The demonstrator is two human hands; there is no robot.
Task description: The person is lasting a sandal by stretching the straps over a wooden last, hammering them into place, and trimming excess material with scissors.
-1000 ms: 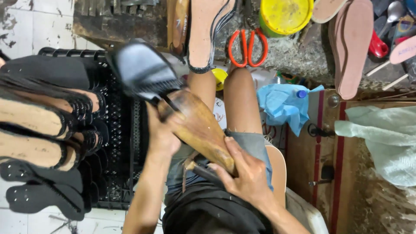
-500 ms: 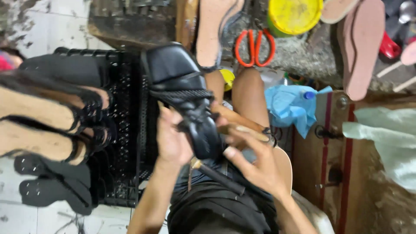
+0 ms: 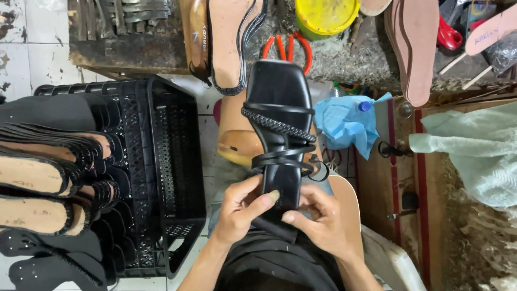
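A glossy black square-toed sandal [image 3: 280,129] sits at the centre of the view, toe pointing to twelve o'clock, its smooth insole crossed by three kinds of strap: one flat band, one braided cord and a pair of thin loops. Both hands close on its heel end: the left hand [image 3: 242,210] wraps it from seven o'clock with the thumb pressed on top, and the right hand [image 3: 318,218] pinches it from five o'clock. A tan wooden last [image 3: 239,146] lies under the sandal on the person's lap. At nine o'clock a black perforated plastic crate [image 3: 161,161] holds a row of stacked black-strapped sandals [image 3: 48,178] with tan soles, at least four; its right half stands open. At twelve o'clock are orange-handled scissors [image 3: 285,46] and one yellow tub [image 3: 326,15]; at two o'clock, crumpled blue cloth [image 3: 344,124].
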